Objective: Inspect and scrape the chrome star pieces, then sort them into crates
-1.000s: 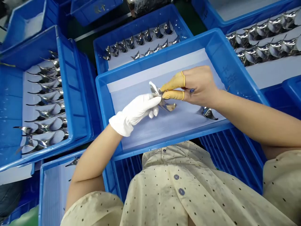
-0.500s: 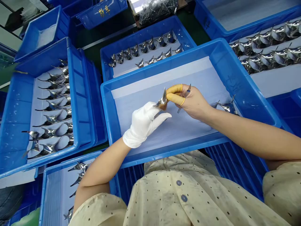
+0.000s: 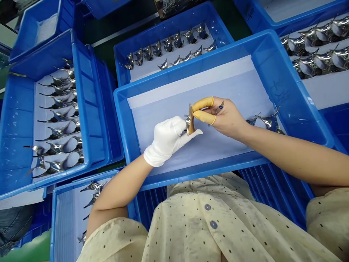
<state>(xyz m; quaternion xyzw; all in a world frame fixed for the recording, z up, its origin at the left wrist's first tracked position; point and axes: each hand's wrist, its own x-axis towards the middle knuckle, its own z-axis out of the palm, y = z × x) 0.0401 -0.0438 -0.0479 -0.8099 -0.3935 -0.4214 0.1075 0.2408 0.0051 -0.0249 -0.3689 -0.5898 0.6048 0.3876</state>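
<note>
My right hand (image 3: 225, 118), with yellow finger cots on thumb and forefinger, pinches the edge of a small shiny curved metal piece (image 3: 190, 123) with a pointed tip. A slim metal tool with a blue spot (image 3: 219, 107) is tucked across the same hand; its kind is not clear. From the left, my white-gloved left hand (image 3: 167, 136) grips the piece too, fingers curled against it and thumb stretched out beneath. Both hands are over a blue bin (image 3: 166, 89) lined with white paper. Similar metal pieces (image 3: 268, 122) lie at that bin's right end, partly behind my right forearm.
Blue bins with rows of the same metal pieces stand on the left (image 3: 94, 109), behind (image 3: 120, 62) and at the right (image 3: 327, 74). Another lined bin (image 3: 65, 218) is at the lower left. Part of a dark blue garment (image 3: 16, 225) shows at the lower left edge.
The metal piece has turned more upright between my hands, and its tip has shifted slightly. The tool in my right hand has tilted. The view has moved a little.
</note>
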